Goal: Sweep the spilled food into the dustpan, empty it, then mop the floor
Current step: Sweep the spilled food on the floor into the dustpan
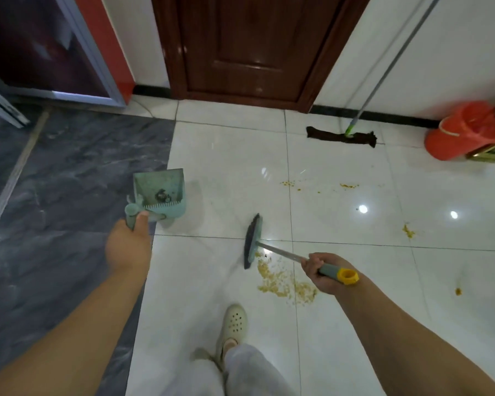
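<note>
- Spilled food is spread over the white tiled floor: the biggest heap is seen just beside the broom head, under the broom's shaft, and smaller yellow patches are scattered farther off toward the far wall, with more toward the right edge of the floor.
- The dustpan is held off the tiles by the left hand, which is clamped around its handle; a little dark debris is seen inside it. It is well apart from the main heap, near the seam with the dark marbled floor.
- The broom is gripped by the right hand, closed on the grey and yellow handle; the bristles are turned sideways beside the heap.
- The step in hand is judged to be the first gathering of the spill, with nothing of it yet swept.
- To be done well, the far patches are best drawn in first, so one pile is formed.
- The dustpan lip should be pressed flat on the tile just beside that pile, and short, light strokes used, since the wet-looking bits may smear.
- The mop is left lying by the far wall near the red bucket, for later use.
</note>
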A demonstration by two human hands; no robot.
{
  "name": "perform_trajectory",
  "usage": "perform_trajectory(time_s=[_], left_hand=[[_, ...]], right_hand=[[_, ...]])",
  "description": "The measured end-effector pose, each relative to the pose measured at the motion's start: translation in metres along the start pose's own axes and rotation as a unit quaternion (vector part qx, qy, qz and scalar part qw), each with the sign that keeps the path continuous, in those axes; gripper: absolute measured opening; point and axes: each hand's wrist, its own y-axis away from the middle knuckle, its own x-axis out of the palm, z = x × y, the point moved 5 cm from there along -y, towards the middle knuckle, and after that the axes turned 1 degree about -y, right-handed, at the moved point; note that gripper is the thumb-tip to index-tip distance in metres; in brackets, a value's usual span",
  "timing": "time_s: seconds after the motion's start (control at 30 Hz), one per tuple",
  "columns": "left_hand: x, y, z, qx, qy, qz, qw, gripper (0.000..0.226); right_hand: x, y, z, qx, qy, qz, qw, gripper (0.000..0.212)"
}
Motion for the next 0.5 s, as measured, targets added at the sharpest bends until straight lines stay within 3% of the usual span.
perform_trajectory(time_s=[0.27,0.5], left_hand=[[0.022,-0.021,-0.037,0.012,0.008,-0.003,1.000,0.044],[0.004,-0.086,-0.039,0.012,0.040,0.019,0.999,0.053]], right_hand=[[0.031,-0.004,-0.020,0.056,0.040,0.043,0.997,0.011],[0.116,-0.012,-0.047,0.073,0.115,0.045,0.990,0.008]])
